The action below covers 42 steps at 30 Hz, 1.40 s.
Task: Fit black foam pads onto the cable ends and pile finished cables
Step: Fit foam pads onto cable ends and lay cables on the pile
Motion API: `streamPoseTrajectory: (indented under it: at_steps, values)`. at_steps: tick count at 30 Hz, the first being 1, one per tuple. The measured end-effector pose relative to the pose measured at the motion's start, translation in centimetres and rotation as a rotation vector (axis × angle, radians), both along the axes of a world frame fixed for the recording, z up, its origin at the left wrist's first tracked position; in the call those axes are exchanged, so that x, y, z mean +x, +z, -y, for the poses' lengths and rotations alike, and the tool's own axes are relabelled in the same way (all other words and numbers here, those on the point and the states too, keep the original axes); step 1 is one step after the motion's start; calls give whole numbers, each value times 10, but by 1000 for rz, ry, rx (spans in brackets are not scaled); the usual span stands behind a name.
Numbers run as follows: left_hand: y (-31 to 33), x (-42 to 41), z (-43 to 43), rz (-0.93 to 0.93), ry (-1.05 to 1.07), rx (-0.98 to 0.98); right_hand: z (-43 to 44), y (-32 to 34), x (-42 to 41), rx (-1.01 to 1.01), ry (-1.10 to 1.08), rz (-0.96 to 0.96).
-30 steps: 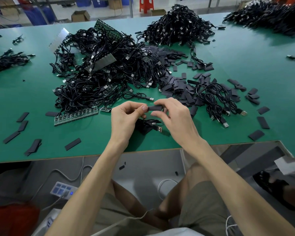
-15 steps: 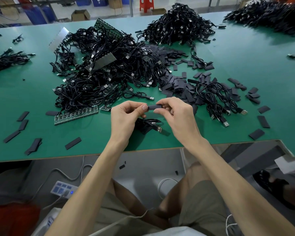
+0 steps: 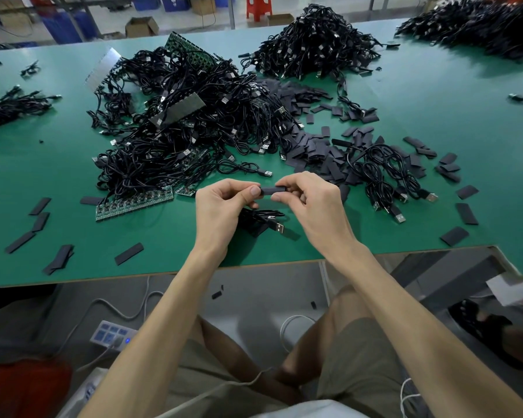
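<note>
Over the middle of the near edge of the green surface [image 3: 435, 95], the left hand [image 3: 221, 206] and the right hand [image 3: 311, 203] meet on one small black rectangular foam pad [image 3: 267, 190]. The fingers [image 3: 280, 188] of each hand pinch one end of it, left thumb and forefinger against right fingertips. A coiled black cable with a silver USB plug [image 3: 263, 220] sits just under the left hand; I cannot tell whether the lower fingers hold it or it lies on the surface. The cable end being fitted is hidden inside the pinch.

The pad looks soft, so uneven pressure would likely crumple it or seat it askew. A grip by the tips alone could let the cable end slip out. The work is close to the near edge, and a dropped pad may fall to the floor, where small black scraps [image 3: 216, 294] already lie. A loosened coil could snag the big tangled heap of black cables [image 3: 178, 140] towards the far left.
</note>
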<state>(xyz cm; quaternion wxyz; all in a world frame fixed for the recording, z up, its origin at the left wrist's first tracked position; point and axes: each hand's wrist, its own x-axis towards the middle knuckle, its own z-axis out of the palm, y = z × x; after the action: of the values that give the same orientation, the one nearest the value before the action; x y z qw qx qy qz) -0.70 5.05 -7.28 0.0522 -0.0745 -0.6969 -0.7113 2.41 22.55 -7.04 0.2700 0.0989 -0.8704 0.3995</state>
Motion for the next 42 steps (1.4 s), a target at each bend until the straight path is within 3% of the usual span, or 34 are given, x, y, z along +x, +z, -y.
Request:
streamPoseTrajectory:
  at_steps: [16, 26, 35, 42]
  values:
    - [3, 1, 1, 8, -6, 23, 0, -1, -1, -8, 21, 3]
    - [2, 1, 1, -59, -17, -71, -9, 2, -9, -459, 154, 289]
    - [9, 9, -5, -212, 53, -363, -19, 0, -13, -680, 35, 220]
    - [9, 10, -9, -235, -35, -606, -23, -1, -12, -890, -39, 167]
